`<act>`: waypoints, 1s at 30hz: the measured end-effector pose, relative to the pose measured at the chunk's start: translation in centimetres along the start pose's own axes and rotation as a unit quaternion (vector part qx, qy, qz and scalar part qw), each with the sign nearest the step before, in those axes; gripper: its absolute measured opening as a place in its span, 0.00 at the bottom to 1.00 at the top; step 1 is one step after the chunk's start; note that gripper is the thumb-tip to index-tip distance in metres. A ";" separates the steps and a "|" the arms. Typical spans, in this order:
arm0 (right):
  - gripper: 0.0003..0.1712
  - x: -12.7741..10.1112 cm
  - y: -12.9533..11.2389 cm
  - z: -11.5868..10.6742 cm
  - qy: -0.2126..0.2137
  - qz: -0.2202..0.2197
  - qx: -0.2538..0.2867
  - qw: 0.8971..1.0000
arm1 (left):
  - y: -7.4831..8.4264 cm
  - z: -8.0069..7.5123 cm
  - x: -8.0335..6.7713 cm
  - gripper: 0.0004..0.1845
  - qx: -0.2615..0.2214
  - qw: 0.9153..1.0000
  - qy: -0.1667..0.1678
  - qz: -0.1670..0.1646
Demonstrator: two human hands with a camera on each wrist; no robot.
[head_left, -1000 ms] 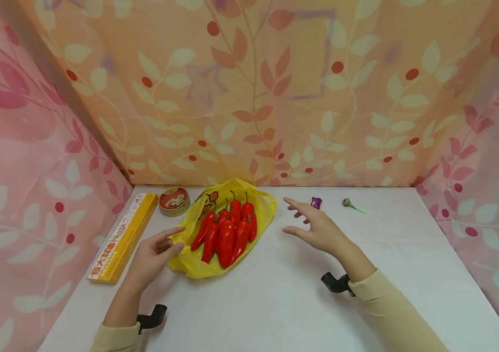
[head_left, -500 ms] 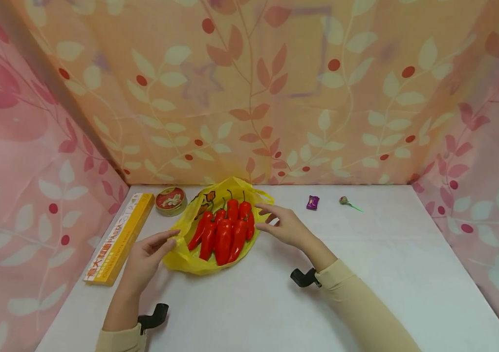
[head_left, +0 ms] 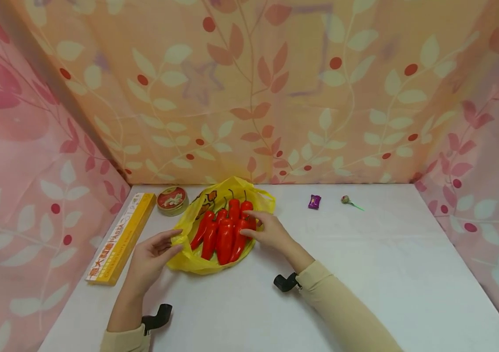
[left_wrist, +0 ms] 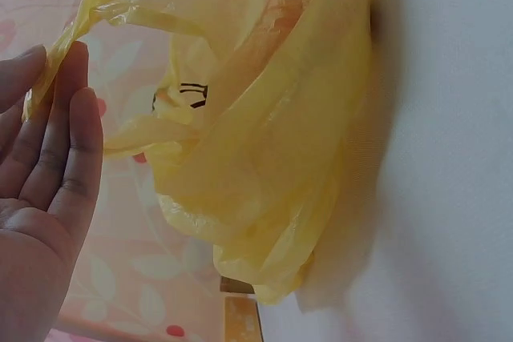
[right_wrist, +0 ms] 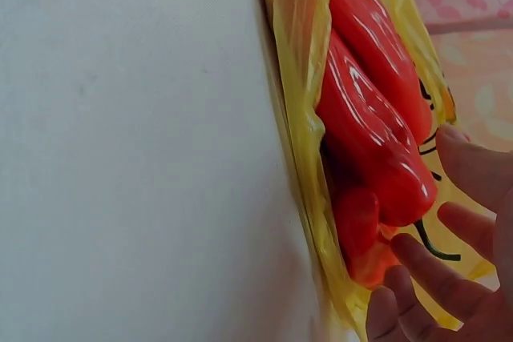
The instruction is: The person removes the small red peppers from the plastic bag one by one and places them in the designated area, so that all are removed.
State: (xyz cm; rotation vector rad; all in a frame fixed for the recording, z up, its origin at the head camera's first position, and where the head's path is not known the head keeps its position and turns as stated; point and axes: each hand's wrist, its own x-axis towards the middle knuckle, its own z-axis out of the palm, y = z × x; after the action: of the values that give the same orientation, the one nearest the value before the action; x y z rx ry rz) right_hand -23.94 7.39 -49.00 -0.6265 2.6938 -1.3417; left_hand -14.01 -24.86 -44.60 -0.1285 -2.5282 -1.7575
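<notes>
A yellow plastic bag (head_left: 189,264) lies with its mouth spread, and several glossy red peppers (head_left: 225,240) with dark stems rest inside. My left hand (head_left: 147,259) pinches the bag's left edge between thumb and fingers; in the left wrist view that hand (left_wrist: 50,170) holds the raised plastic strip of the bag (left_wrist: 264,142). Over the bag's right side is my right hand (head_left: 273,237), thumb and fingers apart beside the rightmost peppers. From the right wrist, its fingertips come right up to a pepper (right_wrist: 373,130) and stem, without curling round them.
Left of the bag lie a yellow-and-white pasta box (head_left: 119,239) and a round tin (head_left: 172,201) with a red lid. Towards the back right are a purple-wrapped candy (head_left: 314,202) and a lollipop (head_left: 346,199) with a green stick. Patterned cloth walls (head_left: 249,122) bound the white table.
My right hand has moved left, from near the purple candy to over the peppers. The left hand has closed its fingertips on the bag's edge; the bag has hardly moved.
</notes>
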 end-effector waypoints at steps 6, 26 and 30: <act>0.33 0.4 0.0 1.1 -0.007 -0.030 -0.012 0.999 | -0.2 0.0 -0.1 0.20 0.011 1.000 0.004 -0.004; 0.24 -0.9 -1.0 -3.1 0.027 -0.008 0.184 0.983 | -0.3 0.3 0.1 0.21 0.004 1.000 0.001 -0.004; 0.24 -1.5 -0.8 -4.5 0.011 0.011 0.262 0.965 | -0.3 0.3 0.0 0.21 0.006 1.000 0.001 -0.010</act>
State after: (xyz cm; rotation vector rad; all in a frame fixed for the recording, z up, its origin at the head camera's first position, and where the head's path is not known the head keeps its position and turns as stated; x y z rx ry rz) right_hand -23.35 10.89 -45.81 -0.5189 2.1915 -1.9510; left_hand -14.01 -24.70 -44.97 -0.1014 -2.5467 -1.7484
